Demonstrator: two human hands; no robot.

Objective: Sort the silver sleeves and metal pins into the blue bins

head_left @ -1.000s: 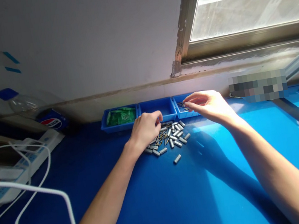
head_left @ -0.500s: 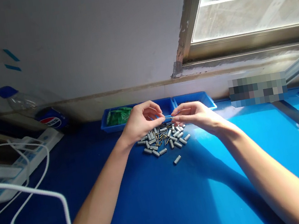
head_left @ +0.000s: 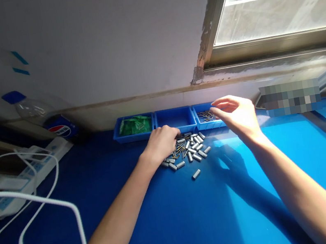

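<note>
Since the silver pieces [head_left: 196, 174] look like short metal, I'd expect them to be stiff, fairly light, hard to damage, a bit slick and likely to skid if nudged. Best hold is probably thumb and index across the middle of the barrel, ends left free. The thin pins [head_left: 181, 148], gold and dark, should be lighter again and rigid; being so slim they may twist in a pinch, so take the shank gently. They lie crossed over each other, so lifting one could drag its neighbours

Left hand [head_left: 162, 143] is palm down at the edge of the heaped parts, fingers curled over. Tips are hidden behind the hand, can't tell if they're together or clamped on anything. Pins lie just beside those fingers, silver pieces around and to the right; one piece sits alone, on the wearer's side of the fingers and off to their right

Right hand [head_left: 240, 115] hovers over the rightmost blue bin [head_left: 210, 125], thumb and index slightly apart, nothing visible between them. More pins [head_left: 205, 115] lie in that bin, below and just left of the fingertips, contact not visible
</note>
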